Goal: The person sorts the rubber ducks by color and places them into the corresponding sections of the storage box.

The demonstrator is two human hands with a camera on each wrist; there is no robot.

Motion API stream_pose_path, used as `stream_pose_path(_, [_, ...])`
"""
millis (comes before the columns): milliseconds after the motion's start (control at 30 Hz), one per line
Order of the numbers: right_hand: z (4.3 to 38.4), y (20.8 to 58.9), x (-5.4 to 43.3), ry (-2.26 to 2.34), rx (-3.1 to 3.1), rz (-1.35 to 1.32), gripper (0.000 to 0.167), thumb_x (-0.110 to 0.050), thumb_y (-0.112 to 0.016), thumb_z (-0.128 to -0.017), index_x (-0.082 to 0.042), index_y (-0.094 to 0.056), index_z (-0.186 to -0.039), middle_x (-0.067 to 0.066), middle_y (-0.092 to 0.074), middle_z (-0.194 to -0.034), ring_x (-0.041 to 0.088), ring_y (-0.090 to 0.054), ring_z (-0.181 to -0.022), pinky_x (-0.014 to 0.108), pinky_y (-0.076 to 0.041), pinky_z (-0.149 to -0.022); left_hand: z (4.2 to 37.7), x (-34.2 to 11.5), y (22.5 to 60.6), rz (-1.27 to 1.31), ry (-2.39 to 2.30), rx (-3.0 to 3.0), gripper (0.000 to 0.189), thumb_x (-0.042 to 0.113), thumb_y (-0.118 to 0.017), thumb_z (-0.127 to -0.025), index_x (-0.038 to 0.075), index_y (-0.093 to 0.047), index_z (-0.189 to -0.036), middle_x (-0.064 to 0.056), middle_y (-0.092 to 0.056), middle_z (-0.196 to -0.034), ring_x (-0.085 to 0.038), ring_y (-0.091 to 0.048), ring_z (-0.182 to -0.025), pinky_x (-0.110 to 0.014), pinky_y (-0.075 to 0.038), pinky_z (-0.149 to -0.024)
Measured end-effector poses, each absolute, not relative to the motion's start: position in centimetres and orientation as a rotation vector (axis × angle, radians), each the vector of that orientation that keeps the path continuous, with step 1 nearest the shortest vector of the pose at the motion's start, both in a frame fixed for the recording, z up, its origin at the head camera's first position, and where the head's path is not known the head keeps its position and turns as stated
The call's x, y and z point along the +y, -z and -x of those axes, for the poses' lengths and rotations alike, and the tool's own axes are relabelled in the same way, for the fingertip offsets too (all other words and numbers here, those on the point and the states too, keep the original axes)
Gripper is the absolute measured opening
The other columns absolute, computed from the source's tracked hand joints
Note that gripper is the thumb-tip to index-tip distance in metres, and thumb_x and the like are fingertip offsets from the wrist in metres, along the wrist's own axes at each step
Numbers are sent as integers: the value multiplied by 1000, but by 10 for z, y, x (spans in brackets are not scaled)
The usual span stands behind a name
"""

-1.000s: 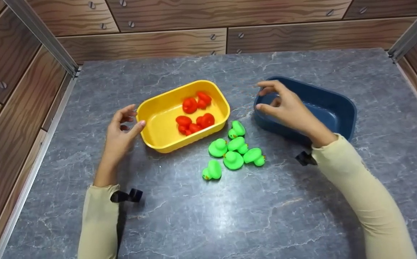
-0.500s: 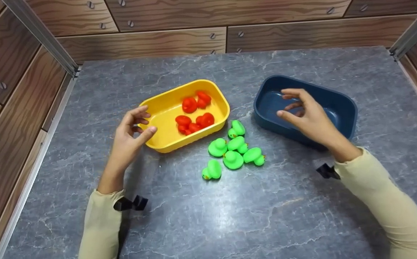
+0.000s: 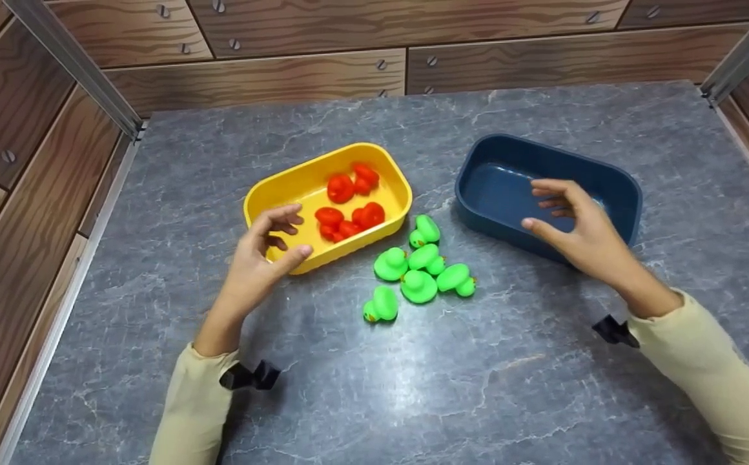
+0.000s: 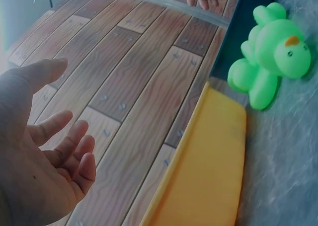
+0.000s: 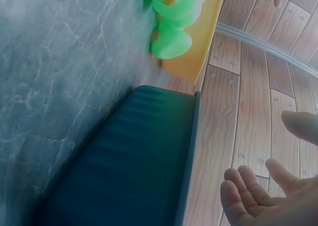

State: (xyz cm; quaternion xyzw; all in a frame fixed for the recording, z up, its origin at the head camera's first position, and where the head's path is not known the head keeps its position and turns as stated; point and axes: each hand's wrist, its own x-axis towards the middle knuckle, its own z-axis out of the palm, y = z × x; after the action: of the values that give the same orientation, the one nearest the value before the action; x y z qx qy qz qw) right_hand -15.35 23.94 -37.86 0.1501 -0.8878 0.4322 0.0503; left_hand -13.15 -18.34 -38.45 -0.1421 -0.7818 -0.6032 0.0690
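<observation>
Over the near left part of a yellow bin [image 3: 297, 184] hovers my left hand [image 3: 261, 258], its fingers loosely bent and holding nothing. Several red rubber ducks [image 3: 341, 189] lie inside that bin, toward its right end. My right hand [image 3: 584, 236] hangs above the near side of a dark blue bin [image 3: 494, 187], thumb and fingers apart with nothing between them. No ducks show in the visible part of the blue bin. Between the bins and nearer to me, several green rubber ducks [image 3: 418, 287] sit clustered on the tabletop; the left wrist view shows one green duck [image 4: 285, 47] up close.
The grey marbled tabletop [image 3: 374, 400] stretches in front of the bins. Wood-patterned panels [image 3: 252, 81] enclose the back and sides, with metal posts [image 3: 77, 64] at the corners. A black wrist mount [image 3: 250, 376] sticks out from the left sleeve.
My left hand has moved right and toward me, from the yellow bin's left end to over its near side. The right hand has drawn right and nearer. Bins and ducks have stayed put.
</observation>
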Motion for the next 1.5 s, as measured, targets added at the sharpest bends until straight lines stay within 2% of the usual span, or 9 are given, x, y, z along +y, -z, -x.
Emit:
stream_pose_path(167, [145, 377, 250, -1296, -2703, -427, 51, -19, -65, -92, -10, -46, -139, 6, -51, -130, -3, -45, -109, 9, -34, -91, 129, -166, 388, 526, 1817, -2408, 50, 7, -75, -81, 1, -56, -127, -15, -61, -112, -25, -53, -100, -28, -45, -78])
stream_pose_path(367, [136, 379, 267, -1308, -2697, -375, 52, -16, -65, -93, -10, -44, -140, -2, -48, -130, -4, -44, -109, 8, -33, -90, 119, -148, 391, 679, 1772, -2530, 53, 9, -76, -81, 1, -54, -129, -16, -62, -115, -21, -56, -100, -29, -46, -77])
stream_pose_path(567, [127, 387, 286, -1285, -2700, -302, 52, -14, -64, -93, -8, -44, -140, -6, -49, -127, -7, -43, -108, 9, -31, -85, 110, -144, 399, 697, 1636, -2684, 56, 20, -80, -79, 9, -56, -128, -4, -63, -117, -18, -55, -105, -31, -44, -80])
stream_pose_path(733, [121, 389, 303, -1278, -2659, -240, 52, -10, -65, -91, -4, -45, -138, -26, -45, -122, -8, -44, -107, 8, -31, -83, 107, -144, 405, 720, 1568, -2751, 58, 26, -80, -79, 12, -55, -130, -8, -62, -120, -27, -56, -110, -30, -43, -80])
stream_pose_path(900, [112, 388, 315, -1242, -2656, -164, 54, -10, -66, -91, -1, -43, -139, -29, -39, -123, -11, -41, -106, 5, -30, -82, 106, -139, 409, 718, 1529, -2804, 61, 29, -80, -79, 11, -55, -131, -11, -60, -124, -24, -55, -113, -30, -45, -79])
stream_pose_path(967, [109, 387, 319, -1238, -2659, -150, 55, -9, -66, -91, -1, -42, -140, -28, -36, -123, -11, -40, -106, 4, -29, -83, 105, -136, 410, 707, 1502, -2832, 62, 31, -81, -78, 11, -55, -131, -10, -59, -125, -24, -54, -113, -31, -46, -80])
stream_pose_path(1167, [98, 388, 329, -1153, -2696, -53, 59, -15, -65, -92, -2, -38, -143, 12, -39, -138, -15, -33, -107, 4, -25, -83, 107, -128, 415, 680, 1409, -2906, 63, 36, -81, -77, 14, -56, -130, -8, -60, -122, -24, -56, -111, -31, -46, -80])
stream_pose_path(1367, [90, 397, 344, -1132, -2707, 37, 61, -19, -64, -93, -2, -36, -144, 16, -37, -140, -16, -29, -106, 4, -23, -82, 109, -123, 421, 689, 1364, -2959, 63, 37, -82, -76, 16, -55, -128, -6, -60, -121, -23, -57, -111, -39, -47, -84])
stream_pose_path(1500, [89, 403, 352, -1121, -2731, 73, 63, -20, -64, -93, 1, -34, -145, 26, -32, -142, -17, -26, -105, 4, -22, -81, 110, -123, 422, 688, 1349, -2978, 65, 37, -83, -74, 16, -55, -129, -4, -59, -121, -20, -57, -109, -41, -48, -87])
